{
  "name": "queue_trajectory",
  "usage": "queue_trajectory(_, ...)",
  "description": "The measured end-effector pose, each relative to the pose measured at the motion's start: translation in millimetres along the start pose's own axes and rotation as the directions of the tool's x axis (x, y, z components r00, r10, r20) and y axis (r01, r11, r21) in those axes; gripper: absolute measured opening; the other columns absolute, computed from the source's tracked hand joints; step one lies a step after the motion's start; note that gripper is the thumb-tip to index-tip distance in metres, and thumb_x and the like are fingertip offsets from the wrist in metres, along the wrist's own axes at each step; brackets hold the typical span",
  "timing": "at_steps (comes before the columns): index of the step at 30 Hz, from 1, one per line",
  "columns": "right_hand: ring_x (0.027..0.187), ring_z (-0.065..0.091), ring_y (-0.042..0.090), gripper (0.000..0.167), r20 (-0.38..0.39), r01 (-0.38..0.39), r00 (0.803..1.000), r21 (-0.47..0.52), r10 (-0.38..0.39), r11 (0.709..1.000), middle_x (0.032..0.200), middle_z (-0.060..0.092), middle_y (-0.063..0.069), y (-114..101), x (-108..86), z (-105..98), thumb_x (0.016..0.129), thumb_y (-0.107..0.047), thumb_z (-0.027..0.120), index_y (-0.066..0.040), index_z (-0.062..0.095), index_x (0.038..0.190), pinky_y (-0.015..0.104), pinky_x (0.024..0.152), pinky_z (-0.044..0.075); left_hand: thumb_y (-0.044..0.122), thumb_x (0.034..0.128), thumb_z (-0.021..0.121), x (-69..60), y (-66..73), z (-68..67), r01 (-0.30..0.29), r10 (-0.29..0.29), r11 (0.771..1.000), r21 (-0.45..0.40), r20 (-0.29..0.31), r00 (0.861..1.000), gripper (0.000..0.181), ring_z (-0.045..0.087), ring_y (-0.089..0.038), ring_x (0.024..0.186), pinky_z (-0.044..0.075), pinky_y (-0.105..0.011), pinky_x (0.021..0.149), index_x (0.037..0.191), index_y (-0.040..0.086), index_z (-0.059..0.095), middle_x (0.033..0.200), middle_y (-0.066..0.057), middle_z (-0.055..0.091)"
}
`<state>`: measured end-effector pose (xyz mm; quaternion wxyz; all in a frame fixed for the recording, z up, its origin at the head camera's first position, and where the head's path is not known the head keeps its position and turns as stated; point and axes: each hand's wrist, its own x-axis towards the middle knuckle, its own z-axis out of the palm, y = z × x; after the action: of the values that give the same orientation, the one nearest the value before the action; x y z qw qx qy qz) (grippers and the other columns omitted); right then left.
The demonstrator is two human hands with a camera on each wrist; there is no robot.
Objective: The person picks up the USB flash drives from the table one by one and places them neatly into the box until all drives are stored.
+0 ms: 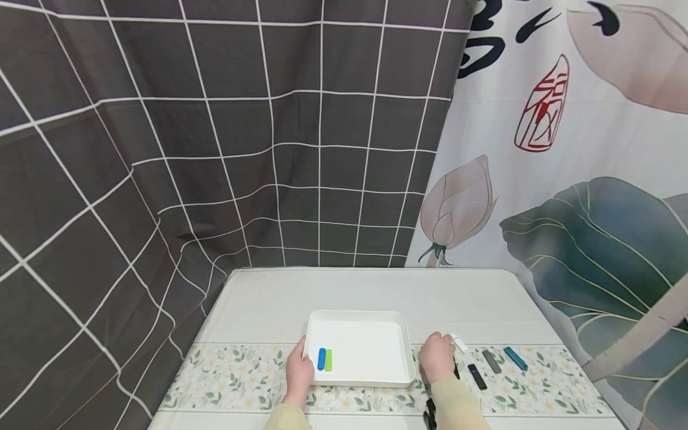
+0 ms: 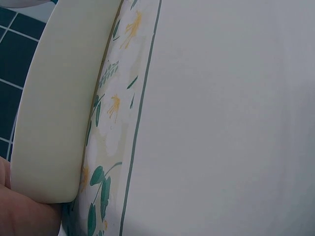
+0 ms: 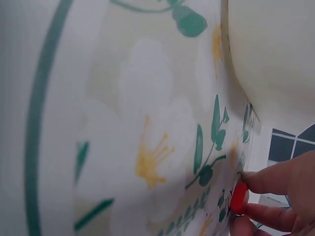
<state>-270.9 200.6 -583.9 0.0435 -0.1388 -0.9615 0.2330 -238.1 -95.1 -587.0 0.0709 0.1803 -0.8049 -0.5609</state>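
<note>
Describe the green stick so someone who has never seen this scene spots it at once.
In the head view, find the large white tray on the table. Inside it, toward the lower left corner, lies a blue stick. The green stick is just right of that one, set apart by its bright lime color.

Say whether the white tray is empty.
Not empty: in the head view, a blue piece and a green piece lie in the white tray.

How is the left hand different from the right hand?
The left hand holds the white tray; the right hand pinches a small red piece. The left hand is at the tray's left side; the right hand is beyond its right side. Both come out of pale yellow sleeves.
</note>
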Motion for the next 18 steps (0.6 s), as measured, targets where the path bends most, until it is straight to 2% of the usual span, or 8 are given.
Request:
queue_trajectory(4,0.101,0.059,0.056,0.022,0.013,-0.013,1.000,0.020,0.013,1.000,0.109,0.051,0.044,-1.3,0.4,1.4,0.092,0.003,0.058,0.021,0.055,0.104,0.053,0.073,0.066,-0.010,0.0958,0.039,-0.3,-0.7,0.5,-0.013,0.013,1.000,0.004,-0.003,1.000,0.055,0.040,-0.050,0.146,0.037,-0.061,0.122,0.151,-0.007,0.044,0.155,-0.029,0.045)
queue_trajectory(10,0.095,0.059,0.050,0.022,0.005,-0.007,1.000,0.021,0.007,1.000,0.104,0.053,0.039,-1.0,-0.1,2.4,0.091,0.003,0.061,0.021,0.057,0.103,0.051,0.070,0.065,-0.010,0.0960,0.039,-1.1,-0.3,0.7,-0.014,0.014,1.000,0.010,-0.006,1.000,0.055,0.040,-0.049,0.146,0.037,-0.060,0.122,0.151,-0.006,0.043,0.156,-0.028,0.045)
queue_trajectory(18,0.091,0.059,0.049,0.019,-0.016,0.004,1.000,0.052,-0.003,0.999,0.099,0.056,0.038,-0.7,-0.5,2.4,0.091,0.004,0.059,0.020,0.061,0.100,0.050,0.069,0.064,-0.010,0.0961,0.039,-0.8,-0.9,1.0,-0.014,0.014,1.000,0.013,-0.008,1.000,0.055,0.041,-0.049,0.145,0.038,-0.060,0.122,0.151,-0.006,0.044,0.155,-0.028,0.046)
